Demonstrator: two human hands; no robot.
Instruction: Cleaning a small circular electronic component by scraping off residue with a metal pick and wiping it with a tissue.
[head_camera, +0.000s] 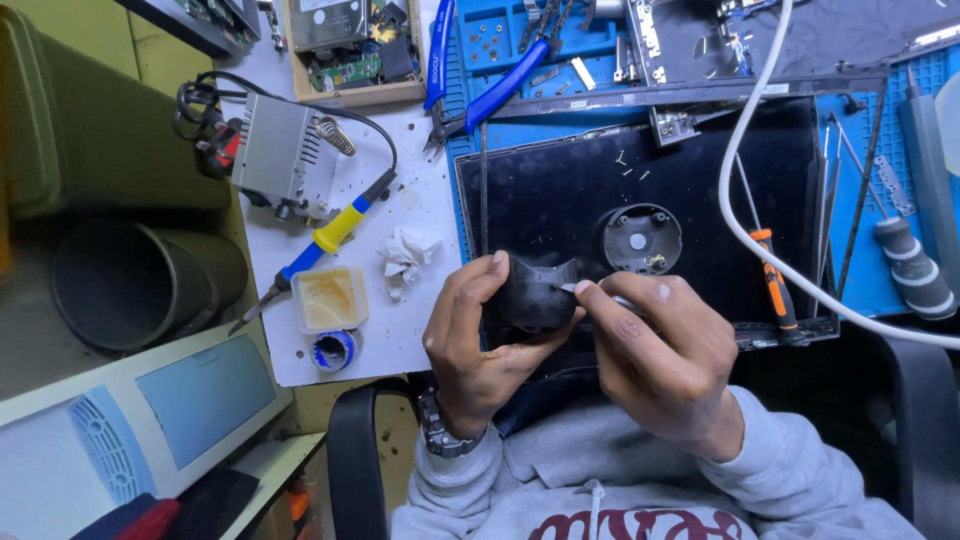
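Note:
My left hand (470, 345) grips a small black plastic part (533, 293), curved like a fan housing, held up over my lap. My right hand (660, 350) pinches a thin metal tool (570, 288) whose tip touches the part's right edge. Just beyond them lies a black laptop panel (560, 200) with a round grey fan mount (640, 238) and a few tiny loose screws (628, 165) on it.
A blue work mat (860, 130) holds an orange-handled screwdriver (772, 275), thin rods and a grey-handled tool (912, 265). A white cable (745, 190) crosses it. To the left are a soldering iron (325, 240), its station (280, 150), a flux tub (330, 298), crumpled tissue (405, 255) and blue pliers (500, 85).

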